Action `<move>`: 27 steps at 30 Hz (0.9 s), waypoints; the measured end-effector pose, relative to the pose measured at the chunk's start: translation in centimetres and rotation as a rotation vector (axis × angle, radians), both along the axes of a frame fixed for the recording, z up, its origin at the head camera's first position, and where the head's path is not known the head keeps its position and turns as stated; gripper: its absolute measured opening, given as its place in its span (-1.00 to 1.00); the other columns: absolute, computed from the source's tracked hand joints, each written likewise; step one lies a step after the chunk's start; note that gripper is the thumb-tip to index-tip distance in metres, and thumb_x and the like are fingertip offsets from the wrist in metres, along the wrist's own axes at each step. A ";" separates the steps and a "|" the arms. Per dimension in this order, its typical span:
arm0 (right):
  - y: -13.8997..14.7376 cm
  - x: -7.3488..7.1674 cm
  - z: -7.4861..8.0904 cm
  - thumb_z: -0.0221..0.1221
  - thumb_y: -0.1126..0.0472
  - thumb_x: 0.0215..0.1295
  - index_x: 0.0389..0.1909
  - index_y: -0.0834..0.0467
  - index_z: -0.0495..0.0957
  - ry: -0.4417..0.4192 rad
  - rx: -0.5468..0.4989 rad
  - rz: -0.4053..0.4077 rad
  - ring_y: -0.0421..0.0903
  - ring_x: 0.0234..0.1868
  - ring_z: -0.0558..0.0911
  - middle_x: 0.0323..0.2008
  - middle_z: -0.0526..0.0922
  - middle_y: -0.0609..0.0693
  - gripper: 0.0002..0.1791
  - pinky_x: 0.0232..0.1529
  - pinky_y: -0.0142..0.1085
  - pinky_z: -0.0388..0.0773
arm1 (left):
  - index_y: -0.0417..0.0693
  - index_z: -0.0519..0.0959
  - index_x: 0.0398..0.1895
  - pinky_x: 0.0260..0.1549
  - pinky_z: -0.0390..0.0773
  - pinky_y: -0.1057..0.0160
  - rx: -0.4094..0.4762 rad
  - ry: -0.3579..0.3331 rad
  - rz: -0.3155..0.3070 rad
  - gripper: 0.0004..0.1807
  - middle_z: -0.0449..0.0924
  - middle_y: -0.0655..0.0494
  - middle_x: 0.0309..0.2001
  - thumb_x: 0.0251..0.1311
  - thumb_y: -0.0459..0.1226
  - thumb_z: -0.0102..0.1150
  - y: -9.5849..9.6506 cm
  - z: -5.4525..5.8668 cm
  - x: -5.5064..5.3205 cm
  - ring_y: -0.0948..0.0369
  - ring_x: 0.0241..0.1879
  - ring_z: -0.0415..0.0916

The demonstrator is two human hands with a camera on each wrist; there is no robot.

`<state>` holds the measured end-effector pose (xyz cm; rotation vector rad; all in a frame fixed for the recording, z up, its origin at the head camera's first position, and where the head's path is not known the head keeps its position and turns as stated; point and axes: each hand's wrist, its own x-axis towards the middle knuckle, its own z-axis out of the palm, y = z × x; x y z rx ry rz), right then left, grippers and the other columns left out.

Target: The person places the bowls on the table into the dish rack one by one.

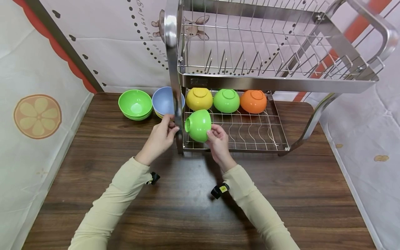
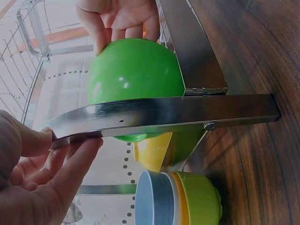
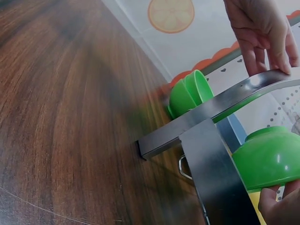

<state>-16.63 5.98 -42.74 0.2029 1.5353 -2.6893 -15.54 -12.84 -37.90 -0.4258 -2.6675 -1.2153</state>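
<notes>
My right hand [image 1: 218, 144] pinches the rim of a green bowl [image 1: 199, 125], which is tipped on its side above the front left of the lower rack [image 1: 247, 133]. With thumb and fingers, my left hand [image 1: 157, 139] grips the metal front leg [image 2: 164, 115] of the dish rack, clearly seen in the left wrist view. Behind the held bowl, a yellow bowl [image 1: 199, 100], a second green bowl [image 1: 226, 101] and an orange bowl [image 1: 253, 101] stand in a row on the lower rack, bases showing.
Left of the rack stand nested green bowls [image 1: 135, 104] and a stack topped by a blue bowl [image 1: 163, 100]. The wire upper tier [image 1: 278, 83] overhangs the lower rack. A wooden table [image 1: 187, 201] carries everything; printed cloth [image 1: 40, 69] hangs around it.
</notes>
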 end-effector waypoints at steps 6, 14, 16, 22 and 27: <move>-0.4 -0.4 -0.3 -0.05 0.56 0.16 -0.31 0.23 0.43 -0.055 0.044 -0.004 -0.18 -0.40 0.52 -0.45 0.50 -0.03 -0.79 -0.29 -0.31 0.56 | -0.32 0.30 -0.04 -0.37 0.53 0.12 -0.003 0.007 -0.003 -0.70 0.52 -0.24 -0.30 0.18 -0.41 0.05 0.0 -0.1 -0.1 0.02 -0.36 0.52; -0.5 -1.0 -0.4 -0.05 0.56 0.17 -0.21 0.34 0.40 -0.078 0.104 0.017 -0.18 -0.42 0.48 -0.48 0.46 -0.03 -0.81 -0.31 -0.31 0.54 | -0.32 0.30 -0.03 -0.38 0.52 0.13 -0.003 -0.003 -0.005 -0.69 0.51 -0.22 -0.31 0.18 -0.41 0.06 0.0 0.1 -0.1 0.03 -0.37 0.51; -0.4 -1.1 -0.4 -0.05 0.56 0.17 -0.21 0.35 0.40 -0.074 0.114 0.021 -0.18 -0.44 0.47 -0.50 0.45 -0.04 -0.81 -0.35 -0.32 0.53 | -0.32 0.30 -0.04 -0.38 0.52 0.13 -0.004 0.002 -0.005 -0.69 0.51 -0.22 -0.31 0.18 -0.41 0.06 0.1 0.0 -0.1 0.03 -0.38 0.50; -0.3 -1.3 -0.6 -0.02 0.57 0.15 -0.16 0.41 0.40 -0.060 0.182 0.035 -0.21 -0.48 0.46 -0.55 0.46 -0.07 -0.78 -0.41 -0.37 0.52 | -0.29 0.30 -0.05 -0.40 0.51 0.14 -0.008 0.004 0.000 -0.71 0.51 -0.20 -0.32 0.18 -0.41 0.06 0.0 -0.1 -0.2 0.05 -0.39 0.49; -0.2 -1.3 -0.7 0.01 0.57 0.12 -0.12 0.44 0.40 -0.040 0.276 0.037 -0.23 -0.53 0.44 -0.57 0.47 -0.09 -0.74 -0.49 -0.42 0.46 | -0.29 0.30 -0.03 -0.41 0.50 0.14 -0.015 -0.006 0.000 -0.69 0.51 -0.19 -0.31 0.18 -0.40 0.06 0.0 -0.1 -0.1 0.05 -0.39 0.49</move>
